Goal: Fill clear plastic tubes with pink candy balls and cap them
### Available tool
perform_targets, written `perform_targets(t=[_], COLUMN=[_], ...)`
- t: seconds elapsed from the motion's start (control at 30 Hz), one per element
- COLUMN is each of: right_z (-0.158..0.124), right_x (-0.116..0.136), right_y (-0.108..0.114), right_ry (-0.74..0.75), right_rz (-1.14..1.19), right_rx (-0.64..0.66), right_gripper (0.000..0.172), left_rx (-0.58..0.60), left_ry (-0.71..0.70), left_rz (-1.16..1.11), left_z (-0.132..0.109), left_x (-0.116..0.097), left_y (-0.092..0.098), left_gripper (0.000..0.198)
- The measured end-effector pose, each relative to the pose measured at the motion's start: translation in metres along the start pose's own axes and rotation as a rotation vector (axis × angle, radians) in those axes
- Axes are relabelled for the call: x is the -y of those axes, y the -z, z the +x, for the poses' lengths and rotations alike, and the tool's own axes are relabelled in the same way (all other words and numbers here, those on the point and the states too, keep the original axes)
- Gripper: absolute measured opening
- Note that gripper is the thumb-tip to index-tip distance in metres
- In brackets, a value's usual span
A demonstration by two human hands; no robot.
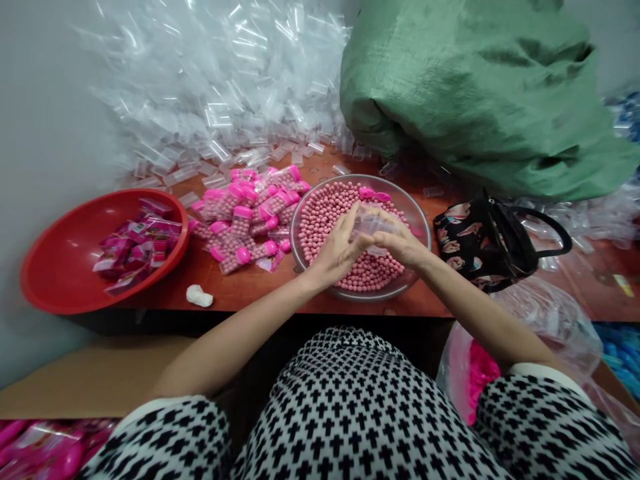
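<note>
Cupping clear plastic (371,223) between our left grip (339,251) and right grip (404,243), we are holding it over pink beads (369,279) inside the bowl (425,230).

A red-brown tabletop (245,283) carries everything. On its near left corner sits a red basin (60,260), with a white lump (199,295) close to the near edge just beside it. Pink-capped jars (243,220) are heaped left of a metal bowl (419,217) near the front edge; right of that stands a black floral bag (465,243). Clear tubes (210,100) bank along the far edge, and a green sack (465,100) seems to rest among them.
</note>
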State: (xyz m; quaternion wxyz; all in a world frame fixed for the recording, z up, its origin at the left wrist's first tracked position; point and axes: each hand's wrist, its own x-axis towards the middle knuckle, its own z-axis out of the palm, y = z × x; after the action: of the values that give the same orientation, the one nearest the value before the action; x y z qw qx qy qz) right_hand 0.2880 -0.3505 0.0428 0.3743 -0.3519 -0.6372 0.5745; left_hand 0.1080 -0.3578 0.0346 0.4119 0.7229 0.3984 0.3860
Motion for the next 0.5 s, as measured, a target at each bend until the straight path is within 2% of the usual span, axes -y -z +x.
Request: perform_targets(t=[0.07,0.13,0.2,0.3,0.37,0.43,0.5], right_z=[0.002,0.004,0.005,0.003,0.0,-0.002,0.0], right_x=[-0.004,-0.006,-0.006,0.001,0.01,0.018,0.019], right_y=[0.0,-0.003,-0.006,-0.004,0.003,0.014,0.022], right_ry=[-0.018,-0.04,-0.064,-0.122,-0.183,-0.273,-0.392], right_rz=[-0.031,-0.119,-0.24,-0.454,-0.659,-0.961,-1.258], right_rx=[-0.012,0.041,0.114,0.195,0.161,0.126,0.202], right_gripper=[0.088,0.089,0.088,0.088,0.085,0.077,0.065], left_rx=[0.022,0.031,0.062,0.183,0.275,0.36,0.478], left_ry=[-0.042,-0.032,0.012,0.079,0.033,-0.066,-0.122], left_rz=[0.103,0.194,0.302,0.533,0.736,0.932,1.049], left_z=[-0.002,0.0,0.004,0.011,0.016,0.022,0.029], left_x=[-0.002,-0.003,-0.004,-0.006,-0.007,-0.007,-0.007], left_y=[0.009,0.017,0.024,0.038,0.047,0.052,0.05], left_gripper=[0.107,0.101,0.087,0.061,0.049,0.038,0.024])
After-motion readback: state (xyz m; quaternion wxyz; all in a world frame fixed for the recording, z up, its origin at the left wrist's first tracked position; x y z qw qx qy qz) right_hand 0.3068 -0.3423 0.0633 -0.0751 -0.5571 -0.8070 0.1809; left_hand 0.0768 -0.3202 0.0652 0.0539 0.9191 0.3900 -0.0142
